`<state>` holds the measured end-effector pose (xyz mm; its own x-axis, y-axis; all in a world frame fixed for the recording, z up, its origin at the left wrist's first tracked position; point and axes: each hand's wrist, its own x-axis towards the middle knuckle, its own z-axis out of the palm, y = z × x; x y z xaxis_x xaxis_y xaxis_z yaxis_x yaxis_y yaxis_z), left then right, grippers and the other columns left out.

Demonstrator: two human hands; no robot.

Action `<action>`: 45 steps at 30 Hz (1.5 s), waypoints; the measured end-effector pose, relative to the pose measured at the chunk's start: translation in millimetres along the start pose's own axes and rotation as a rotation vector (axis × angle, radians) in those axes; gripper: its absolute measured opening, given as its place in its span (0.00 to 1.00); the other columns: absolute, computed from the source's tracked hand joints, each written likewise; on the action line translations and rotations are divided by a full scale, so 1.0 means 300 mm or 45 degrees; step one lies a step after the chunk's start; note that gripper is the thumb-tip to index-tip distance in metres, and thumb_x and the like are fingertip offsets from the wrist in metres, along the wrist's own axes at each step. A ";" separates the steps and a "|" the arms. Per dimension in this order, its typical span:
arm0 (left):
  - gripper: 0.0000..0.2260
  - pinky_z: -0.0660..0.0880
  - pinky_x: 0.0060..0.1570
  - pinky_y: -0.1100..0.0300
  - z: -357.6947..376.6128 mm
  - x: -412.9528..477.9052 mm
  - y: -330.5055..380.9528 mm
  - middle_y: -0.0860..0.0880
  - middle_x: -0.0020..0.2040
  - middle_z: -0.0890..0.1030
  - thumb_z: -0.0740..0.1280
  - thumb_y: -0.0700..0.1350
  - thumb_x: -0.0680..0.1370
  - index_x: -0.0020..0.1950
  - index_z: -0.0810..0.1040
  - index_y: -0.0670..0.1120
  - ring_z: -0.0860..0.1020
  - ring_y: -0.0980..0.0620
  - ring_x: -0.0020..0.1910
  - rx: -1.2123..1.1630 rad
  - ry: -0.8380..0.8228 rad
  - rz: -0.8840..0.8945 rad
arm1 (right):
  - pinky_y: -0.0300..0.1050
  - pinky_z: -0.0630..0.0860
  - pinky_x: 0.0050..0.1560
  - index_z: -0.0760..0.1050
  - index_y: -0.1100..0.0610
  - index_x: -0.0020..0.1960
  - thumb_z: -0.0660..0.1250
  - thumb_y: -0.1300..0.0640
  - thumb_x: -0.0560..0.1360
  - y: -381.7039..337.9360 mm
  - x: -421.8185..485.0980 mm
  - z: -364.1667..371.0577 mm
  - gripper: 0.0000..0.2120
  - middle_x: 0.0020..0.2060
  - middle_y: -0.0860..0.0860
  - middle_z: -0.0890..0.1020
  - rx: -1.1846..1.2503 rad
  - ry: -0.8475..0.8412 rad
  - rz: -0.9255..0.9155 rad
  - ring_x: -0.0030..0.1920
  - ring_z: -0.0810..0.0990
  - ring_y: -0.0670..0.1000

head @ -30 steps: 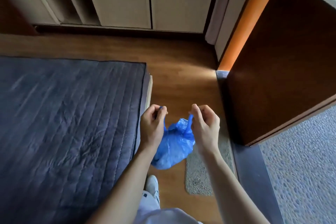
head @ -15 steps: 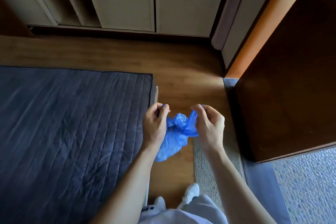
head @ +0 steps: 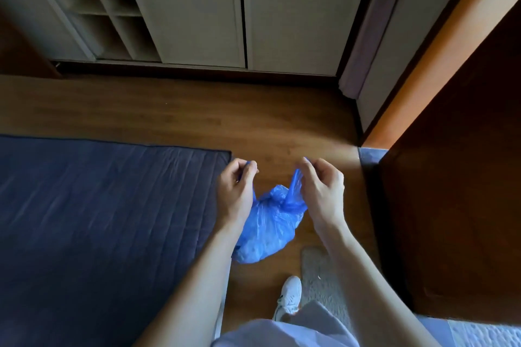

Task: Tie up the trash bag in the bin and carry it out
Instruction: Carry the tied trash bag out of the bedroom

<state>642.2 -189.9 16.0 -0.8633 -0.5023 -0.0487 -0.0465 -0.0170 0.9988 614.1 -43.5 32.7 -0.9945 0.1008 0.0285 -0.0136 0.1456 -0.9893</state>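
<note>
A small blue trash bag [head: 266, 229] hangs in the air in front of me, above the wooden floor. Its top is gathered into a knot between two pulled-out ends. My left hand [head: 236, 190] pinches the left end between thumb and fingers. My right hand [head: 324, 187] pinches the right end, which stretches up from the knot. The two hands are held apart, at about the same height. No bin is in view.
A dark blue quilted mat [head: 98, 222] covers the floor on the left. Pale cabinet doors [head: 242, 8] and open shelves [head: 118, 17] stand ahead. A dark wooden door [head: 456, 183] is open on the right. A small grey mat [head: 324, 282] and my white shoe [head: 290, 294] are below.
My hands have drawn apart, pulling the bag's two ends outward so the knot has tightened. The view has shifted forward a little, and my foot has stepped.
</note>
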 end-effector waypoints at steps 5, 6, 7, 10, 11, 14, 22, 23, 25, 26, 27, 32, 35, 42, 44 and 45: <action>0.10 0.75 0.40 0.45 0.185 0.232 0.040 0.56 0.29 0.75 0.67 0.51 0.73 0.33 0.76 0.50 0.73 0.51 0.34 -0.019 0.053 -0.018 | 0.55 0.62 0.30 0.68 0.68 0.36 0.66 0.54 0.76 -0.011 0.337 -0.049 0.19 0.26 0.55 0.67 0.046 -0.045 -0.008 0.29 0.63 0.52; 0.10 0.74 0.37 0.48 0.217 0.265 0.047 0.56 0.27 0.74 0.67 0.50 0.73 0.34 0.76 0.50 0.72 0.52 0.32 0.000 0.054 -0.015 | 0.54 0.62 0.30 0.69 0.68 0.36 0.66 0.54 0.76 -0.012 0.390 -0.053 0.19 0.26 0.54 0.67 0.068 -0.039 -0.004 0.29 0.63 0.52; 0.10 0.71 0.34 0.53 0.248 0.292 0.054 0.57 0.26 0.73 0.66 0.50 0.74 0.34 0.75 0.49 0.71 0.55 0.30 0.015 0.054 -0.009 | 0.53 0.62 0.31 0.69 0.68 0.37 0.66 0.53 0.76 -0.012 0.436 -0.055 0.19 0.26 0.54 0.67 0.086 -0.044 0.001 0.29 0.63 0.52; 0.10 0.66 0.34 0.56 0.320 0.373 0.062 0.57 0.25 0.71 0.65 0.49 0.75 0.36 0.75 0.45 0.68 0.58 0.28 0.021 0.044 -0.010 | 0.52 0.61 0.31 0.68 0.65 0.35 0.65 0.52 0.76 0.001 0.546 -0.049 0.19 0.26 0.53 0.66 0.119 -0.087 0.020 0.30 0.63 0.52; 0.11 0.66 0.35 0.56 0.340 0.404 0.064 0.58 0.25 0.71 0.65 0.49 0.75 0.37 0.75 0.44 0.68 0.58 0.28 0.024 0.041 -0.009 | 0.53 0.61 0.31 0.68 0.65 0.35 0.65 0.51 0.77 0.007 0.581 -0.045 0.20 0.27 0.53 0.66 0.123 -0.096 0.028 0.30 0.63 0.53; 0.11 0.67 0.36 0.56 0.391 0.504 0.060 0.57 0.25 0.71 0.66 0.46 0.77 0.37 0.75 0.43 0.68 0.59 0.28 0.039 0.039 -0.009 | 0.49 0.61 0.32 0.76 0.62 0.38 0.64 0.50 0.77 0.024 0.687 -0.024 0.16 0.26 0.52 0.67 0.112 -0.093 0.055 0.30 0.64 0.52; 0.12 0.64 0.29 0.62 0.502 0.875 0.017 0.58 0.23 0.68 0.64 0.39 0.81 0.36 0.74 0.43 0.66 0.60 0.25 0.057 0.054 -0.029 | 0.50 0.60 0.32 0.80 0.56 0.38 0.64 0.50 0.77 0.066 1.019 0.103 0.13 0.27 0.53 0.65 0.098 -0.074 0.137 0.30 0.62 0.52; 0.12 0.63 0.28 0.63 0.512 0.931 0.011 0.57 0.23 0.67 0.64 0.39 0.81 0.37 0.73 0.42 0.66 0.59 0.24 0.057 0.051 -0.031 | 0.48 0.60 0.31 0.81 0.53 0.38 0.65 0.51 0.78 0.065 1.070 0.129 0.13 0.26 0.51 0.65 0.092 -0.070 0.149 0.29 0.63 0.52; 0.12 0.66 0.28 0.60 0.528 1.050 0.008 0.56 0.23 0.67 0.65 0.41 0.80 0.38 0.73 0.39 0.67 0.55 0.25 0.062 0.058 -0.041 | 0.46 0.60 0.30 0.81 0.52 0.37 0.65 0.52 0.78 0.060 1.176 0.186 0.13 0.25 0.50 0.66 0.090 -0.073 0.160 0.29 0.63 0.52; 0.12 0.67 0.28 0.58 0.536 1.116 0.011 0.56 0.23 0.67 0.65 0.41 0.80 0.39 0.73 0.37 0.68 0.54 0.25 0.062 0.062 -0.049 | 0.46 0.60 0.30 0.80 0.54 0.37 0.65 0.52 0.77 0.053 1.234 0.217 0.13 0.26 0.51 0.66 0.097 -0.078 0.162 0.29 0.63 0.52; 0.12 0.68 0.28 0.57 0.545 1.185 0.018 0.55 0.23 0.67 0.65 0.40 0.80 0.40 0.73 0.35 0.68 0.54 0.25 0.058 0.066 -0.055 | 0.48 0.60 0.30 0.79 0.57 0.38 0.65 0.51 0.77 0.045 1.294 0.250 0.13 0.27 0.52 0.65 0.109 -0.083 0.157 0.30 0.63 0.53; 0.12 0.68 0.31 0.57 0.560 1.521 0.049 0.56 0.23 0.68 0.66 0.44 0.79 0.37 0.73 0.42 0.68 0.56 0.26 0.028 0.037 -0.064 | 0.45 0.59 0.30 0.80 0.59 0.39 0.65 0.51 0.75 -0.005 1.590 0.426 0.13 0.26 0.52 0.67 0.104 -0.037 0.133 0.30 0.63 0.52; 0.12 0.68 0.35 0.50 0.553 1.688 0.061 0.56 0.26 0.70 0.66 0.52 0.74 0.36 0.74 0.46 0.69 0.53 0.31 0.030 0.069 -0.068 | 0.44 0.61 0.31 0.80 0.55 0.37 0.66 0.51 0.75 -0.027 1.725 0.522 0.12 0.23 0.45 0.69 0.111 -0.021 0.141 0.28 0.64 0.50; 0.12 0.64 0.32 0.57 0.529 1.945 0.077 0.54 0.28 0.71 0.67 0.50 0.74 0.35 0.74 0.45 0.68 0.55 0.30 -0.021 0.127 0.001 | 0.46 0.62 0.31 0.80 0.57 0.37 0.66 0.52 0.74 -0.034 1.947 0.704 0.11 0.23 0.46 0.69 0.146 -0.061 0.153 0.28 0.65 0.50; 0.11 0.65 0.32 0.58 0.525 2.020 0.075 0.55 0.27 0.72 0.66 0.47 0.75 0.35 0.73 0.44 0.68 0.57 0.29 -0.006 0.181 -0.019 | 0.45 0.61 0.31 0.80 0.58 0.38 0.65 0.51 0.74 -0.023 2.017 0.766 0.12 0.23 0.45 0.68 0.137 -0.099 0.160 0.28 0.64 0.50; 0.11 0.65 0.32 0.56 0.521 2.053 0.074 0.56 0.25 0.71 0.66 0.47 0.75 0.34 0.73 0.44 0.68 0.57 0.28 -0.004 0.198 -0.036 | 0.45 0.61 0.30 0.80 0.58 0.39 0.65 0.51 0.74 -0.016 2.049 0.798 0.12 0.23 0.45 0.68 0.130 -0.122 0.165 0.28 0.63 0.51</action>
<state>30.8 -364.6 7.0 -0.7735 -0.6293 -0.0754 -0.0682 -0.0356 0.9970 -21.9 -217.9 20.7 -0.9938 0.0175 -0.1094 0.1100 0.0366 -0.9933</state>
